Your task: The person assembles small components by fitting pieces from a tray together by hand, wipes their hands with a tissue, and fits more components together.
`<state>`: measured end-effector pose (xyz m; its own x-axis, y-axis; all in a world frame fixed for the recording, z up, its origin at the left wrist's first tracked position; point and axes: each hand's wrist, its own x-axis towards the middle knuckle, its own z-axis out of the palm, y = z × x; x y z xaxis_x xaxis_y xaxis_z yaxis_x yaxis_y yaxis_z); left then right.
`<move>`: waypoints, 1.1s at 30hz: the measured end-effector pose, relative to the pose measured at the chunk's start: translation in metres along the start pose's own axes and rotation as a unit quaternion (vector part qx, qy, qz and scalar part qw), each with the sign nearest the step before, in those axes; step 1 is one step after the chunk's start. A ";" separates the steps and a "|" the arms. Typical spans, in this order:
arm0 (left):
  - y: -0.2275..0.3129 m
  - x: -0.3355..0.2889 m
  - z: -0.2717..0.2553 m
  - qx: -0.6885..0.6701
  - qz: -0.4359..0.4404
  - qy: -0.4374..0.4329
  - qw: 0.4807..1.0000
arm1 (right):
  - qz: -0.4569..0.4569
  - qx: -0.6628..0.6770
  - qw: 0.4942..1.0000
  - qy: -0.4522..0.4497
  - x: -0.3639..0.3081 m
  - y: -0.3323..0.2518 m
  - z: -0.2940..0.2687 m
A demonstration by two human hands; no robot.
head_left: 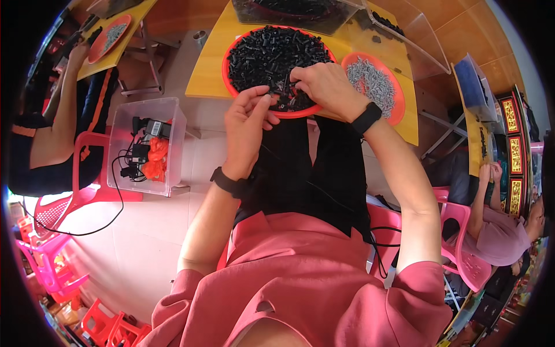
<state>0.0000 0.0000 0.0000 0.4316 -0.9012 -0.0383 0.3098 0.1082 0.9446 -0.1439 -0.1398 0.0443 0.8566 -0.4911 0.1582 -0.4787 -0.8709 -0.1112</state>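
Observation:
A round red tray (321,110) heaped with small black tube-shaped plastic pieces (272,55) sits at the near edge of the yellow table. At its near rim is my left hand (247,118), thumb and fingertips drawn together in a pinch; whatever is in them is too small to make out. Over the heap's right side, my right hand (329,85) bends its fingers down to the black pieces, and its fingertips are partly hidden. Right of that hand lies a second red tray (399,110) filled with grey screw-like pieces (370,81). I wear dark bands on both wrists.
Clear plastic bins (306,20) stand at the back of the yellow table (208,75). On the left, a translucent box (176,144) holds black adapters, cables and an orange-red bag. Co-workers sit at tables on both sides. Pink plastic chairs (87,191) stand nearby.

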 end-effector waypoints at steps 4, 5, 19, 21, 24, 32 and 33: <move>0.003 -0.001 0.006 0.024 -0.034 -0.030 0.999 | -0.044 0.030 0.998 0.033 -0.005 -0.013 -0.014; 0.003 -0.001 0.007 0.036 -0.039 -0.033 0.998 | -0.057 0.039 0.997 0.043 -0.006 -0.016 -0.018; 0.006 0.000 0.005 0.007 -0.053 -0.063 0.997 | -0.130 -0.006 0.990 0.052 -0.007 -0.037 -0.031; 0.006 0.000 0.004 -0.001 -0.058 -0.065 0.996 | -0.131 -0.005 0.990 0.053 -0.007 -0.037 -0.032; 0.004 0.000 0.003 -0.008 -0.065 -0.065 0.996 | -0.116 -0.016 0.993 0.016 -0.008 -0.037 -0.032; 0.005 0.000 0.004 0.003 -0.071 -0.053 0.996 | -0.128 -0.040 0.991 0.021 -0.009 -0.039 -0.032; 0.005 -0.001 0.004 0.003 -0.071 -0.054 0.996 | -0.127 -0.039 0.991 0.021 -0.009 -0.039 -0.033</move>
<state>-0.0024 -0.0007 0.0065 0.2903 -0.9470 -0.1376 0.3567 -0.0263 0.9339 -0.1393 -0.1020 0.0792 0.9436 -0.2545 0.2117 -0.2634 -0.9646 0.0142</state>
